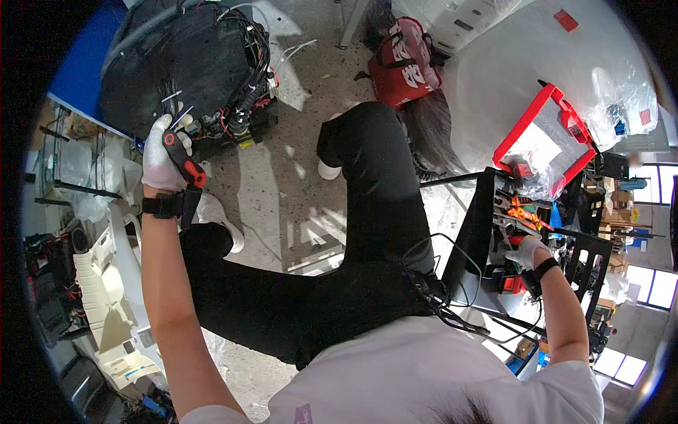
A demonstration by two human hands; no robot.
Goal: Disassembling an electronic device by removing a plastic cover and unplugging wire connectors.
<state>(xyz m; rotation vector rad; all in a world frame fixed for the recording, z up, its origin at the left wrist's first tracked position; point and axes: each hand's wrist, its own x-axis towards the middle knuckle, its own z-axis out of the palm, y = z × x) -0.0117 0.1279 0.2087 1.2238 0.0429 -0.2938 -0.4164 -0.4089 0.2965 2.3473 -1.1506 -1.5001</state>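
Note:
My left hand (162, 154), in a white glove, is closed at the edge of a large black panel (176, 63) laced with wiring. Thin black wires with white cable ties (171, 97) stick out past its fingers. A black and red handled tool (185, 166) lies along the same hand and wrist; its working end cannot be made out. Far to the right, my gloved right hand (528, 252) reaches into a black tool cart (484, 233), its fingers curled at a red handle (517, 241). Orange-handled pliers (526, 214) lie beside it.
An open red-framed case (547, 141) stands on the cart's far side. A red bag (405, 67) rests beyond my knee, near plastic-wrapped goods (487, 78). Black cables (452, 311) loop between my lap and the cart. Cream plastic parts (106, 283) sit at left.

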